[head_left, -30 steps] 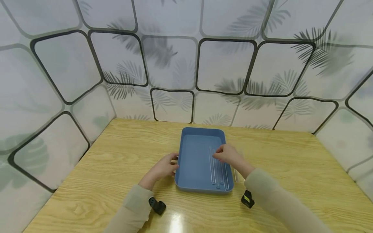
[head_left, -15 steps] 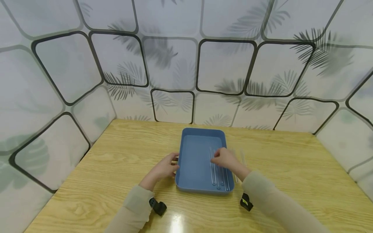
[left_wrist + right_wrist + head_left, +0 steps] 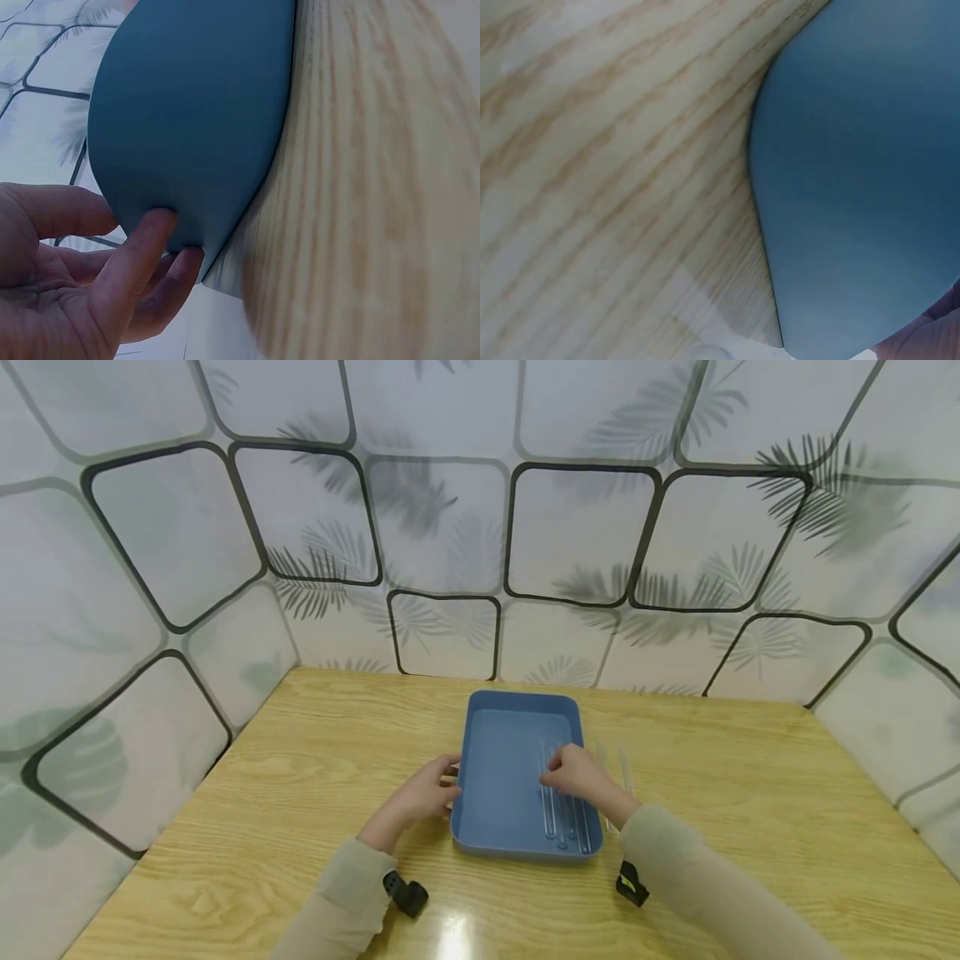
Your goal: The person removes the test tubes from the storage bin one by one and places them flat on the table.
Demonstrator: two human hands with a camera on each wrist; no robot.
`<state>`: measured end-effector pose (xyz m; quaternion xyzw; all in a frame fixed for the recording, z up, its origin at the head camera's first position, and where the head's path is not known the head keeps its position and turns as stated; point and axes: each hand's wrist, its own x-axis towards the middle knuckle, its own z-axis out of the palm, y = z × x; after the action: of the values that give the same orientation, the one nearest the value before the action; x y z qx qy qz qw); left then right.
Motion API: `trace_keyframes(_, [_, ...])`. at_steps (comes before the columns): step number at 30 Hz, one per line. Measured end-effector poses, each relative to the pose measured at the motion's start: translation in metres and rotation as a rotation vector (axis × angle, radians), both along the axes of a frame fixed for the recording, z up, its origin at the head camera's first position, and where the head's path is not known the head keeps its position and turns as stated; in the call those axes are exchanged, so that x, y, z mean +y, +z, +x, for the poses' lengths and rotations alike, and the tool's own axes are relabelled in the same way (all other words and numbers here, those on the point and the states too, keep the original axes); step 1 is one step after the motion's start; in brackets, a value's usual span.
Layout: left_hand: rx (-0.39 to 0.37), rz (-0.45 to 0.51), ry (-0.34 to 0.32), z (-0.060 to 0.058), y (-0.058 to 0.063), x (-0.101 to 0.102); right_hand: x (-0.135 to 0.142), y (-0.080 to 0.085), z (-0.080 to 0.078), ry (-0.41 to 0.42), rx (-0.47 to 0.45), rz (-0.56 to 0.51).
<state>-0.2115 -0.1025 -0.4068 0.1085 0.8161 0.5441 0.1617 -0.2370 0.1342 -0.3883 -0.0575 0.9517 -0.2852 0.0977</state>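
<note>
A blue rectangular tray (image 3: 498,752) lies on the wooden table. Several clear test tubes (image 3: 583,839) lie lengthwise along its right side, rounded ends toward the near edge. My left hand (image 3: 422,792) rests its fingers against the tray's left outer wall; in the left wrist view, bent fingertips (image 3: 161,217) touch that wall. Over the right half of the tray, my right hand (image 3: 581,774) pinches thumb and finger together at a test tube, covering part of it. The right wrist view mostly shows the outer wall, with a bit of hand (image 3: 930,330) at the lower right corner.
More clear tubes (image 3: 626,768) lie on the table (image 3: 712,827) just right of the tray, partly behind the right forearm. A patterned backdrop (image 3: 450,527) rises behind the table and at both sides. Black wrist cameras (image 3: 406,894) hang below both sleeves.
My right hand has slid a little toward me and left along the tubes, uncovering more of those on the table. My left hand and the tray have stayed put.
</note>
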Motion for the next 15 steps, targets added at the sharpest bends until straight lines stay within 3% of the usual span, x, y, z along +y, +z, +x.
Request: trace_keyframes(15, [0.002, 0.004, 0.015, 0.0026, 0.0011, 0.0012, -0.0022, -0.0010, 0.0011, -0.011, 0.009, 0.017])
